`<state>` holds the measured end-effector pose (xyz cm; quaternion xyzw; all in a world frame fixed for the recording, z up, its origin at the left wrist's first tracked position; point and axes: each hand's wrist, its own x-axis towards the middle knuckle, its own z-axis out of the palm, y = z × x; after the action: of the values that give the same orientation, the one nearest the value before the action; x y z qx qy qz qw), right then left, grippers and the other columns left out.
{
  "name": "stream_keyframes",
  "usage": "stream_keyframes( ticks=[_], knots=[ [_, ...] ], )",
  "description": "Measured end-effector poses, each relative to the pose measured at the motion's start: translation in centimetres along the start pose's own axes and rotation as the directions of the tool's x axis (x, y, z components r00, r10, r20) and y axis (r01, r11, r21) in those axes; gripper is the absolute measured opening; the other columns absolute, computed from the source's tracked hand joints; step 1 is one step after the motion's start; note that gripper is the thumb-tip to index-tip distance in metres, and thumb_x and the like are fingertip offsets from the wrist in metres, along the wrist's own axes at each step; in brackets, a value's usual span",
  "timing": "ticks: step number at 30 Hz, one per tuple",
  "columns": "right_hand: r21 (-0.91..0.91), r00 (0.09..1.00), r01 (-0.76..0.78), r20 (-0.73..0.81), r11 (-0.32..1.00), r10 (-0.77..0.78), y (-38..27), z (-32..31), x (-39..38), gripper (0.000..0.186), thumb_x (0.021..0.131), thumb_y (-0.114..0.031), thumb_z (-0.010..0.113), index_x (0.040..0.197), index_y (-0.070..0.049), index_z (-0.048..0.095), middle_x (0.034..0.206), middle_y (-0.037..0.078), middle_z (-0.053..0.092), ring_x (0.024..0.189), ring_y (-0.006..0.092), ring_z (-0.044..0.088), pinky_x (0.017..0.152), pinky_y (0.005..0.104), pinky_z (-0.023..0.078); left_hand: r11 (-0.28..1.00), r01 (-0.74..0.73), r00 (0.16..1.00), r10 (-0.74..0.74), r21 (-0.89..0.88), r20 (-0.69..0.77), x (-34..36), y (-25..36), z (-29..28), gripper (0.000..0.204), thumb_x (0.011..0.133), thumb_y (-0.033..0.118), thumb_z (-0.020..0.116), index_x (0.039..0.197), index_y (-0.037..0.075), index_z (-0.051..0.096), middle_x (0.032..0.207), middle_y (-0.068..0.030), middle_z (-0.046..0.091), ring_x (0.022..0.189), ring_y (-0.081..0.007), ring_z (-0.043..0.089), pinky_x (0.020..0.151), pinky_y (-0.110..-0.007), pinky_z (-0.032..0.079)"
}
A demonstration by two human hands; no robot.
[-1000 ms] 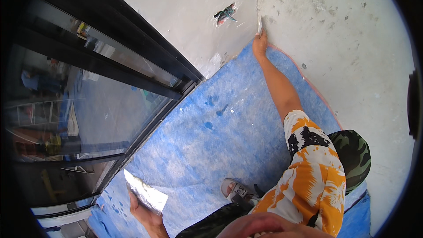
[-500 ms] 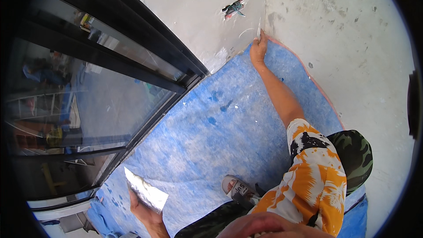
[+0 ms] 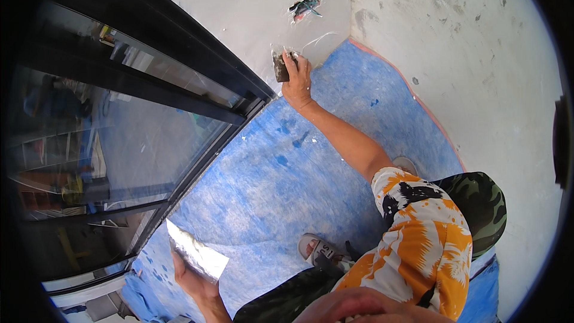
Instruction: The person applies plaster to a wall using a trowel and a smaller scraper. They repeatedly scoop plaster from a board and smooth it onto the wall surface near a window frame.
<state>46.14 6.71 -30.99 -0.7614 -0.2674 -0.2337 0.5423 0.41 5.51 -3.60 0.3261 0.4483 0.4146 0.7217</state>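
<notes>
My left hand (image 3: 194, 281) at the lower left holds a shiny metal plate (image 3: 200, 254) over a blue floor covering (image 3: 239, 203). My right hand (image 3: 296, 78) reaches up to the pale wall (image 3: 257, 24), gripping a dark-faced, flat scraper (image 3: 280, 66) at the wall just beside the black door frame. Thin whitish streaks mark the plaster near the blade. Above it is a ragged hole with wires (image 3: 305, 6). My orange-and-white printed sleeve covers the upper right arm.
A black-framed glass door (image 3: 119, 149) runs along the left, with cluttered objects seen in or through the glass. A stained concrete wall (image 3: 466, 84) stands at the right, meeting the covering. Two sandaled feet (image 3: 314, 251) and camouflage fabric show below me.
My right hand has moved left from the wall corner toward the door frame, turning the tool so its dark face shows. My left hand stays almost in place.
</notes>
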Motion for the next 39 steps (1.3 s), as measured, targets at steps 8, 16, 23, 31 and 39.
stream_keyframes(
  ticks=[8, 16, 23, 31, 39],
  knots=[
    [0.336, 0.777, -0.525, -0.184, 0.782, 0.601, 14.8, -3.5, 4.6, 0.045, 0.094, -0.005, 0.056, 0.138, 0.005, 0.054, 0.133, 0.029, 0.058, 0.123, 0.0439, 0.055, 0.106, 0.0473, 0.043, 1.000, -0.009, 1.000, 0.009, -0.025, -0.018, 0.5, 0.7, -2.0, 0.045, 0.109, 0.035, 0.045, 0.142, 0.005, 0.051, 0.127, -0.0083, 0.066, 0.104, -0.0216, 0.067, 0.087, -0.037, 0.057],
    [0.138, 0.937, -0.320, -0.102, 0.937, 0.334, 15.2, -0.6, 4.4, 0.050, 0.088, 0.001, 0.058, 0.138, 0.000, 0.056, 0.125, 0.026, 0.060, 0.119, 0.0421, 0.055, 0.106, 0.0455, 0.043, 0.987, -0.094, 0.969, 0.060, 0.132, 0.241, -0.6, 1.6, -4.9, 0.044, 0.109, 0.036, 0.045, 0.138, 0.004, 0.054, 0.121, -0.0068, 0.070, 0.095, -0.0180, 0.071, 0.080, -0.031, 0.059],
    [0.118, 0.991, -0.115, 0.082, 0.986, 0.105, -2.0, 1.0, -5.9, 0.056, 0.092, 0.003, 0.056, 0.147, -0.005, 0.050, 0.123, 0.020, 0.059, 0.119, 0.0386, 0.055, 0.107, 0.0463, 0.043, 0.989, 0.028, 0.995, -0.014, -0.143, 0.096, -0.5, 0.9, -4.2, 0.040, 0.108, 0.034, 0.048, 0.134, 0.006, 0.059, 0.122, -0.0073, 0.071, 0.100, -0.0203, 0.072, 0.084, -0.035, 0.060],
    [0.918, 0.647, -0.240, 0.393, 0.315, -0.654, -21.9, -14.9, -8.4, 0.068, 0.082, 0.004, 0.071, 0.143, -0.021, 0.058, 0.141, 0.013, 0.053, 0.130, 0.0353, 0.054, 0.111, 0.0451, 0.044, 0.943, 0.269, 0.963, -0.268, -0.196, 0.030, 2.5, -3.2, 2.4, 0.038, 0.108, 0.032, 0.046, 0.131, 0.005, 0.060, 0.117, -0.0102, 0.072, 0.098, -0.0245, 0.072, 0.085, -0.038, 0.061],
    [0.283, 0.309, -0.904, 0.951, 0.320, 0.031, -20.5, -16.9, -5.3, 0.035, 0.093, -0.011, 0.060, 0.128, -0.004, 0.063, 0.115, 0.015, 0.069, 0.098, 0.0314, 0.070, 0.075, 0.0443, 0.061, 0.978, -0.051, 0.935, 0.117, -0.202, 0.333, 2.1, -2.7, 6.3, 0.049, 0.109, 0.039, 0.042, 0.143, 0.005, 0.048, 0.141, -0.0083, 0.057, 0.131, -0.0230, 0.054, 0.109, -0.042, 0.046]
  ],
)
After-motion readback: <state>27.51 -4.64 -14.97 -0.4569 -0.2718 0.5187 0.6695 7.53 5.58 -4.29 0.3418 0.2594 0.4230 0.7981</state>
